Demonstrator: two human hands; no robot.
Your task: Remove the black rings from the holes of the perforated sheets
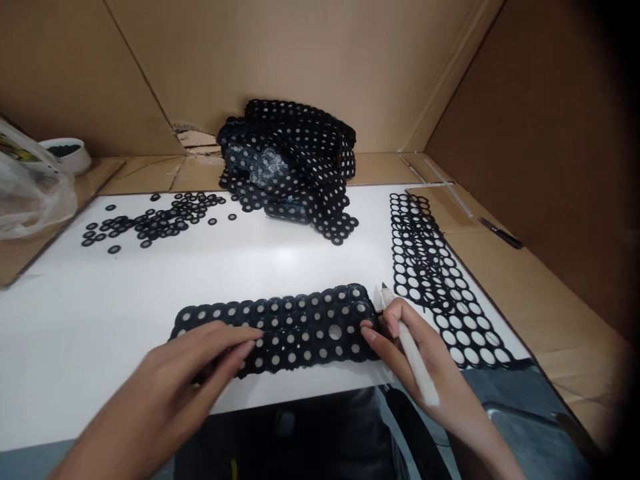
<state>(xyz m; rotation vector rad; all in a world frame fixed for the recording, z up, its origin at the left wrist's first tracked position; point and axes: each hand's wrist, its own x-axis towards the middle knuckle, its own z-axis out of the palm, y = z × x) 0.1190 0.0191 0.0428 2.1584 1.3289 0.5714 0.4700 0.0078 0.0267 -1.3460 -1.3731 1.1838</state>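
Observation:
A black sheet of joined rings with pale round centres (300,327) lies on the white board near its front edge. My left hand (200,367) rests over the left part of this sheet, its thumb and forefinger pressed together on the surface. At the right end, the thumb and a finger of my right hand (413,347) touch the sheet's edge. A white pen-like tool (417,367) is held in that same hand, its dark tip pointing up and away from me.
Behind stands a heap of similar black dotted sheets (295,160). Loose black rings (160,220) are scattered at the back left. A black lattice with open holes (435,267) lies at the right, near a dark knife (501,233). A plastic bag (35,187) and white bowl (75,159) are far left.

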